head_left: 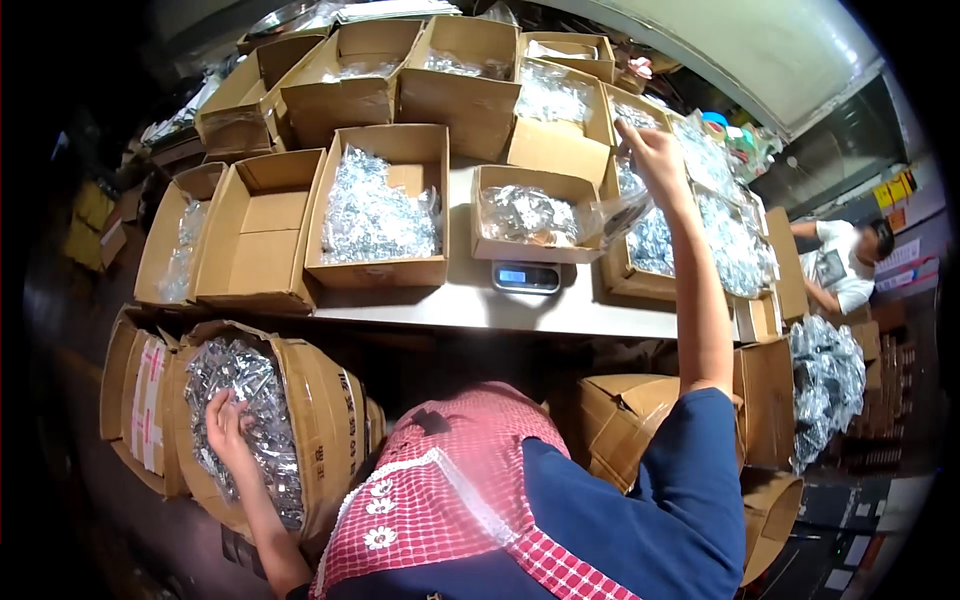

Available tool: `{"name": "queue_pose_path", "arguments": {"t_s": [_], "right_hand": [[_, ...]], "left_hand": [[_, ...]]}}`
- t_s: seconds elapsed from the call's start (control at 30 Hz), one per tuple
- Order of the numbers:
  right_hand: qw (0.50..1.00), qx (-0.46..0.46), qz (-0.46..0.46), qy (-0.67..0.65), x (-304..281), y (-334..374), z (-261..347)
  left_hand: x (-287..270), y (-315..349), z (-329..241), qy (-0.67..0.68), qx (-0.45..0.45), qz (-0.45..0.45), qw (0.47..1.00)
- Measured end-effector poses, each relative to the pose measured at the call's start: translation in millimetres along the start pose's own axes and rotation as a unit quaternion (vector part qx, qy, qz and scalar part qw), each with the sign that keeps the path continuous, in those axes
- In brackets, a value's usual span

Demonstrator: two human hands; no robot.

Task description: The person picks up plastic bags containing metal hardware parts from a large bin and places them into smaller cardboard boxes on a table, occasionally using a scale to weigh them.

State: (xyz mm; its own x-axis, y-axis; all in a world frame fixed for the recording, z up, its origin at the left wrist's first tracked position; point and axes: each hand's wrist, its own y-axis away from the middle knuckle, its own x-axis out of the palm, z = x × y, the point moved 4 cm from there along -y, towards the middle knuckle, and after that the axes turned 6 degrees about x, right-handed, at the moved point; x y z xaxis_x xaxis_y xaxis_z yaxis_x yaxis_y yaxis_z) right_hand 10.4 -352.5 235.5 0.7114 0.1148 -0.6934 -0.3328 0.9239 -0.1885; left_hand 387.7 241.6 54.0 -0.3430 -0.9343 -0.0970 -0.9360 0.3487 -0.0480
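At the lower left, my left hand (228, 425) rests over a large carton (325, 420) heaped with small shiny metal parts (265, 400). Its fingers are loosely curved and apart, with nothing plainly held. My right arm reaches across the table to the right-hand boxes, where my right hand (652, 160) is closed, fingertips together. What it pinches is too small to make out. Just below it a clear plastic bag (628, 212) spans the corner of a small carton (535, 245). That carton holds bagged metal parts (530, 212) and sits on a digital scale (526, 277) with a lit display.
A carton of small bagged parts (375, 220) stands left of the scale, beside a bare-bottomed carton (258, 240). More open cartons (460, 100) line the back. Filled bags (730, 240) crowd the right. A person (845, 265) is beyond the table's right end.
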Motion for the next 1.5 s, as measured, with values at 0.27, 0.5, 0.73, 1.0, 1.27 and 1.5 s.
{"name": "queue_pose_path", "arguments": {"t_s": [0.27, 0.5, 0.73, 1.0, 1.27, 1.5], "right_hand": [[0.979, -0.102, 0.110, -0.139, 68, -70, 11], [0.951, -0.117, 0.105, -0.266, -16, -20, -14], [0.926, 0.114, 0.173, -0.315, -44, 37, -137], [0.878, 0.253, 0.298, -0.277, -35, 100, -175], [0.841, 0.320, 0.358, -0.249, 4, 133, -180], [0.814, 0.433, 0.272, -0.276, 79, 138, -210]], "left_hand": [[105, 12, -22, -0.008, 0.042, 0.061, 0.997], [184, 40, -36, -0.025, 0.052, 0.150, 0.987], [227, 76, 17, -0.057, -0.142, 0.259, 0.954], [307, 78, 24, -0.176, -0.155, 0.467, 0.853], [385, 54, 11, -0.136, -0.095, 0.518, 0.839], [437, 48, 13, -0.187, -0.039, 0.499, 0.845]]}}
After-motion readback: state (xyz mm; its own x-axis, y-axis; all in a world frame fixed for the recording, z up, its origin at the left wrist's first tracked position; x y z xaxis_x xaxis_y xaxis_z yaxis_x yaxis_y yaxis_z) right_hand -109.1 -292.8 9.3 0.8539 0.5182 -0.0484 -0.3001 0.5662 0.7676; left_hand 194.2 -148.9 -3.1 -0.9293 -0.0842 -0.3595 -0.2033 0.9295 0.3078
